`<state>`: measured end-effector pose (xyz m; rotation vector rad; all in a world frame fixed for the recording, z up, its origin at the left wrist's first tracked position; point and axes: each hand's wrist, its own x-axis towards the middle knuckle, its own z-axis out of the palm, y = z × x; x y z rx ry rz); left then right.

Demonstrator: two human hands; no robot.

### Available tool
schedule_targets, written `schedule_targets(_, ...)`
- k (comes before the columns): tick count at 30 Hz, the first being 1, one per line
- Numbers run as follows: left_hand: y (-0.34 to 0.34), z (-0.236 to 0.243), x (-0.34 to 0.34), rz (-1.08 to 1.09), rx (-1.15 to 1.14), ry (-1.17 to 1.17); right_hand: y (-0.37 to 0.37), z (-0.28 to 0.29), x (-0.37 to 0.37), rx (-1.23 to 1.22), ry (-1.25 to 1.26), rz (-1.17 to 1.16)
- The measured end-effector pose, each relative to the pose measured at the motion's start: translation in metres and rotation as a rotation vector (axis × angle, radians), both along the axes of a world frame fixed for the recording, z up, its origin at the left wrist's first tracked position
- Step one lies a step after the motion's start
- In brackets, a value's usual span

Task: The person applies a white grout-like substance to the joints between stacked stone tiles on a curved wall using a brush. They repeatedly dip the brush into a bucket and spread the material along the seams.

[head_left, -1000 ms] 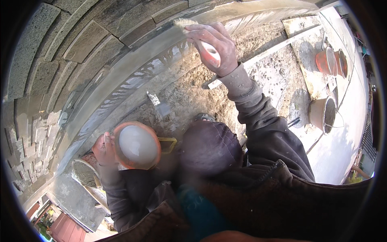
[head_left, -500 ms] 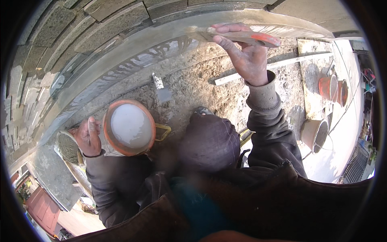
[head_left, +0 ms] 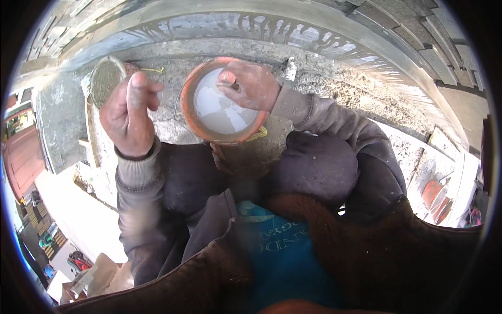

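A round orange-rimmed bucket (head_left: pixel 186 107) of milky, pale grey liquid stands in front of me. My right hand (head_left: pixel 251 86) reaches over its far right side with fingers curled in, just above the liquid. Whatever those fingers hold is hidden from this view. My left hand (head_left: pixel 130 112) is raised to the left of the bucket, its thumb up and its fingers loosely bent, with nothing seen in it. Behind the left hand stands a bucket of wet grey mortar (head_left: pixel 106 82), partly covered by the fingers.
A low wall with a wet, streaked plaster band (head_left: pixel 251 26) curves along the far side, with stone cladding (head_left: pixel 376 23) above. A small white-smeared tool (head_left: pixel 291 68) lies past the bucket. A grey board (head_left: pixel 63 115) is at left; orange buckets (head_left: pixel 433 193) are at far right.
My right hand has come down from the wall to the bucket; the long tool with the reddish end it held is no longer visible. My view has turned, and my left hand appears higher.
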<state>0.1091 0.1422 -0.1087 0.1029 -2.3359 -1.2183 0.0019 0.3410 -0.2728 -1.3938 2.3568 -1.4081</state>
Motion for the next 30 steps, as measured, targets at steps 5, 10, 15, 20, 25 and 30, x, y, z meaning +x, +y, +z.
schedule_targets(5,-0.010,-0.006,0.008,0.071,0.090,-0.001,0.010,-0.003,0.008,-0.185,0.176,0.180)
schedule_targets(10,-0.025,-0.019,0.001,0.091,0.157,-0.029,0.087,0.034,-0.009,-0.092,-0.062,-0.202)
schedule_targets(15,-0.028,-0.024,-0.005,0.072,0.135,-0.060,0.200,0.067,-0.062,-0.140,0.682,-0.567)
schedule_targets(20,-0.020,-0.044,-0.031,-0.003,0.158,-0.188,0.307,0.053,-0.103,0.004,0.637,-0.579)
schedule_targets(25,-0.011,-0.039,-0.041,0.063,0.138,-0.205,0.368,0.074,-0.073,0.060,0.594,-1.273)
schedule_targets(30,-0.009,-0.077,-0.066,-0.033,-0.183,-0.260,0.288,0.058,-0.085,-0.251,0.500,-0.716)
